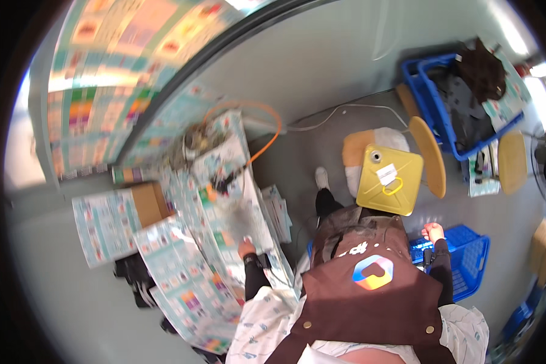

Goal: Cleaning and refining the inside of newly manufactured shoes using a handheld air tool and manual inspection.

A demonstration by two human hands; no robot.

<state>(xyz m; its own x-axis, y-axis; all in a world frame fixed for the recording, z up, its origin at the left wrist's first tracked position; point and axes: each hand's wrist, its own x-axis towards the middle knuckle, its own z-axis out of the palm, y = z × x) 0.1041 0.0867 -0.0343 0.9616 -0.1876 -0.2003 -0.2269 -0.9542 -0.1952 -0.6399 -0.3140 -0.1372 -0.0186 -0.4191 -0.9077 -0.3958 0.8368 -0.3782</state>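
Printed paper, pale and slick-looking, covers the worktop [258,212] by my left hand [246,247], at its near side; blur hides that grip, so I cannot tell whether it is spread or pinching. My right hand [432,232] hangs beside the blue basket [476,261], fingers seemingly curled, but from this far off (fisheye views forgive nothing) I cannot tell whether that grip holds anything.

What worries me is the orange hose [273,142], arching over the worktop's far part: a snagged wrist could tug it and drag the dark clutter [224,181] along. The printed sheets [185,267] could slide if a forearm swept them. The yellow can [403,167], squarish with rounded corners and a looped handle, sits just ahead of the brown apron [370,303], where a knee could knock it.

Near the can, the orange-and-white cushion [355,151] looks soft, the curved chair back [428,158] smooth; the basket appears to be perforated plastic.
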